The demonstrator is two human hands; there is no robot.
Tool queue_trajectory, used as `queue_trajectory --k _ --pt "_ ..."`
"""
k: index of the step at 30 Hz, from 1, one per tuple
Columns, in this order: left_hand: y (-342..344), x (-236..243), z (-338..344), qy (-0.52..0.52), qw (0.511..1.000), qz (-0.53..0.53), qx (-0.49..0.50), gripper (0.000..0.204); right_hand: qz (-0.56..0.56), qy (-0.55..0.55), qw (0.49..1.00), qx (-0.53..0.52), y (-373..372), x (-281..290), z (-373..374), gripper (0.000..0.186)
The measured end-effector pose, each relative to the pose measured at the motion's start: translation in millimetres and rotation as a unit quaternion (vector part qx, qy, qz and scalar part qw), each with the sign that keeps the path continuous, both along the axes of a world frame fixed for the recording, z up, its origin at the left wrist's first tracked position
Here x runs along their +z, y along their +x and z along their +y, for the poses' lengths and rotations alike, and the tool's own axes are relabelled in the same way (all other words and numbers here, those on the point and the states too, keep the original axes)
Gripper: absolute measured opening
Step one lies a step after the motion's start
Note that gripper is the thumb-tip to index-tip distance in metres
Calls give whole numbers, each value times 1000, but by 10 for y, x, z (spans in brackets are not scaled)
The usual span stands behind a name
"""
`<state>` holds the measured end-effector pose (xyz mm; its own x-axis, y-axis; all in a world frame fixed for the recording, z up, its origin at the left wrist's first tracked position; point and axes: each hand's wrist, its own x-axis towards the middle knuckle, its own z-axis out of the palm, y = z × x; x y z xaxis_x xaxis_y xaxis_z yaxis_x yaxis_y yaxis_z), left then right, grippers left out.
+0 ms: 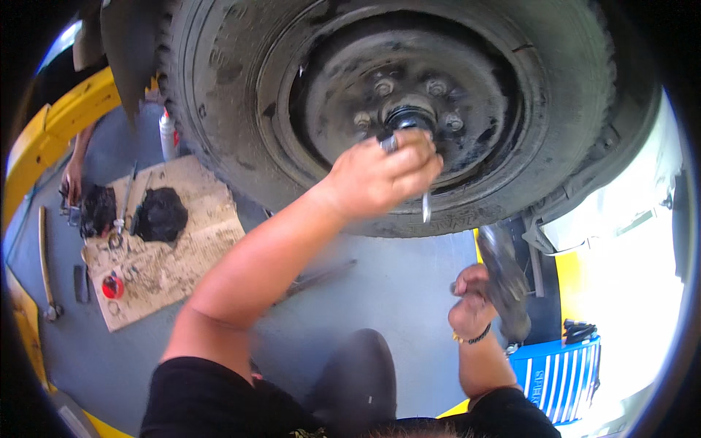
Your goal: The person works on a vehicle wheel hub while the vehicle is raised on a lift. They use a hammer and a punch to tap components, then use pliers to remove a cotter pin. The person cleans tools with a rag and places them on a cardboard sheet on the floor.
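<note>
My left hand (387, 174) is closed round a slim tool at the hub of a dirty wheel (343, 80). The tool's bright metal shaft (426, 208) sticks out below the fist; its other end is hidden. Just beyond my fingers is the black round hub cap (409, 118), ringed by several wheel nuts (437, 87). Lower right, my right hand (472, 298) has its fingers curled, a dark bracelet at the wrist. Against it shows a long, dark grey, blurred shape (504, 281); I cannot tell whether the hand grips it.
At left, stained cardboard (197, 241) bears black cloths (162, 214), a red lid (112, 286) and metal tools. A hammer (45, 270) lies beyond it, near a yellow lift arm (62, 120). Another person's hand (71, 182) reaches there. A spray can (169, 135) stands behind; a blue case (558, 379) is at right.
</note>
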<state>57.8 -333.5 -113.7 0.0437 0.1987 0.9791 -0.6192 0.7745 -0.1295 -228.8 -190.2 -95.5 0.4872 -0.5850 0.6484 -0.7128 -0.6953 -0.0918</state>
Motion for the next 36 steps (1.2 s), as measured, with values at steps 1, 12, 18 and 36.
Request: queue_trajectory --k 1,12,18,36 --pt "-13 -143 70 -27 998 -46 -28 31 -90 50 993 48 56 -82 129 33" --pt "64 -679 -136 27 994 -107 -7 30 80 142 986 36 74 -754 150 26" --pt "26 -710 -240 30 994 -101 20 28 113 39 991 60 299 -605 -68 28" --pt "33 -587 -183 51 993 -108 -4 25 61 -46 995 60 370 -356 -352 23"
